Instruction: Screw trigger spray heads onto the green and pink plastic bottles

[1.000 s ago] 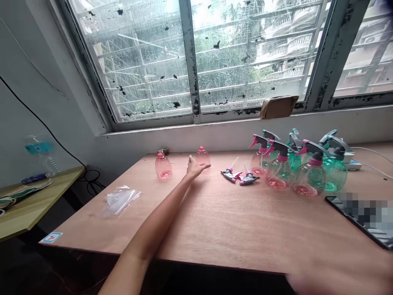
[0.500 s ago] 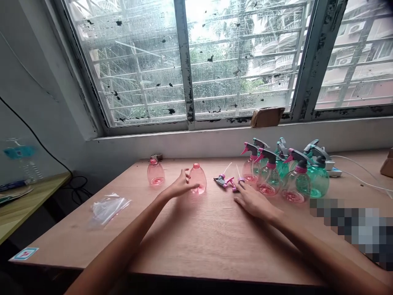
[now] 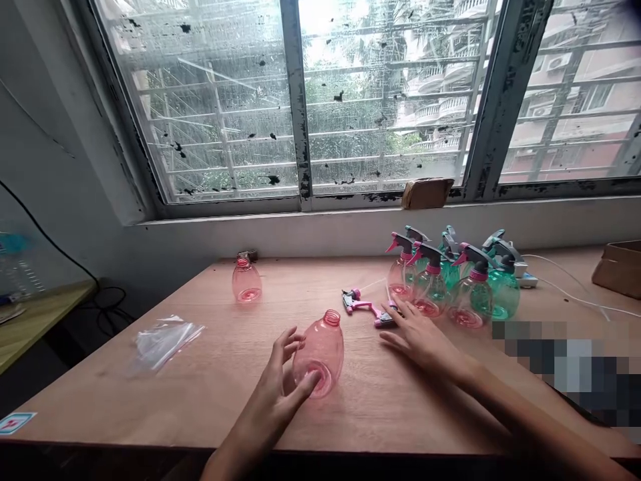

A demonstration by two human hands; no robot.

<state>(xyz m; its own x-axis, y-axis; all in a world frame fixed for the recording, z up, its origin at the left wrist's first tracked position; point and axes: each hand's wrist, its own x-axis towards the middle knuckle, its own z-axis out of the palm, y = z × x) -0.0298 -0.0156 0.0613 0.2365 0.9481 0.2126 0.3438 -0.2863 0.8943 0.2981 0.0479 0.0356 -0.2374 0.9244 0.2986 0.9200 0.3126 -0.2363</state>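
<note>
My left hand (image 3: 278, 384) grips a headless pink spray bottle (image 3: 326, 347) from its left side, thumb low on the body and fingers behind it. The bottle is see-through, with an uncovered threaded neck, and leans to the right. My right hand (image 3: 415, 337) lies with fingers stretched out at two trigger spray heads (image 3: 368, 306), grey and pink with thin white tubes. Its fingertips reach the nearer head; whether they press on it I cannot tell. Another pink bottle (image 3: 247, 284) without a head stands upright at the back left.
Several pink and green spray bottles (image 3: 471, 297) with heads fitted stand at the right. Clear plastic bags (image 3: 167, 342) lie on the left of the wooden table (image 3: 350, 424). A white cable (image 3: 575, 274) and a brown box (image 3: 618, 270) are at the back right.
My left hand has drawn the pink bottle towards me, and it now leans. The two spray heads have shifted and turned slightly under my right hand.
</note>
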